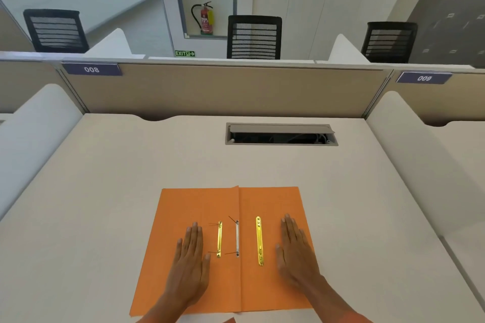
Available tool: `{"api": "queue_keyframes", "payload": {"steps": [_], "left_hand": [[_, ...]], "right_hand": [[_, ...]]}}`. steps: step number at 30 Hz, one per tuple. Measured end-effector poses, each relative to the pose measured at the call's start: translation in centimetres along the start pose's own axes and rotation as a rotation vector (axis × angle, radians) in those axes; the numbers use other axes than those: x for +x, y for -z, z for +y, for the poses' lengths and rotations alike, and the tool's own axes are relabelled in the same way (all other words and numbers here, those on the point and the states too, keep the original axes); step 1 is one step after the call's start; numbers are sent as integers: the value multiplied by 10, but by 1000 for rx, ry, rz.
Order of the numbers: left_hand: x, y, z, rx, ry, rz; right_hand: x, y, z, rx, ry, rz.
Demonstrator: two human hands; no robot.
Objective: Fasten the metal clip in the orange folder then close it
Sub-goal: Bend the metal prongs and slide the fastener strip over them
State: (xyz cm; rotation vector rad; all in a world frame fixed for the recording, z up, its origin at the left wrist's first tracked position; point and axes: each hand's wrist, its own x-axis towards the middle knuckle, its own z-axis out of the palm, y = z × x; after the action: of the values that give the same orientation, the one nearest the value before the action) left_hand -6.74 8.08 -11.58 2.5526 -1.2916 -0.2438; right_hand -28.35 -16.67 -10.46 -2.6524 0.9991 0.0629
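While the orange folder [262, 207] is lying open on the counter [131, 165], both hands, left [191, 262] and right [295, 252], are resting flat, empty, beside its metal clip [259, 240].

we are counting one orange folder [270, 204], two gold metal strips [219, 238], one silver strip [237, 238], two hands [191, 265], three chairs [254, 37].

Forearms [338, 307] beyond bottom edge

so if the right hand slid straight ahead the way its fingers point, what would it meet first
Nothing, it seems: the right hand lies flat on the orange folder, fingers pointing away and slightly left. Ahead is bare folder, then its far edge and the desk.
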Motion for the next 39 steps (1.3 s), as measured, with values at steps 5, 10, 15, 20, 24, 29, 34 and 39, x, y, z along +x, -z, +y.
{"api": "queue_keyframes", "payload": {"steps": [5, 10, 15, 20, 24, 29, 34, 39], "left_hand": [[-4, -8, -2, 4, 6, -35], [-5, -14, -5, 12, -7, -45], [-7, -16, -4, 0, -18, -33], [-6, -18, -4, 4, -14, -67], [1, -2, 1, -12, 54, -63], [-2, 22, 20, -201, 59, 193], [-10, 18, 40, -441, 87, 168], [-14, 15, 51, -526, 139, 111]], "right_hand": [[-3, -1, -1, -14, -7, -23], [-2, -1, -2, -30, -20, -29], [-3, -4, -2, -29, -31, -27], [-4, -2, -2, -38, -35, -47], [4, 11, -10, 4, -46, 18], [26, 36, -23, 315, -120, 222], [52, 44, -39, 482, -103, -118], [70, 43, -46, 325, -44, -201]]}}
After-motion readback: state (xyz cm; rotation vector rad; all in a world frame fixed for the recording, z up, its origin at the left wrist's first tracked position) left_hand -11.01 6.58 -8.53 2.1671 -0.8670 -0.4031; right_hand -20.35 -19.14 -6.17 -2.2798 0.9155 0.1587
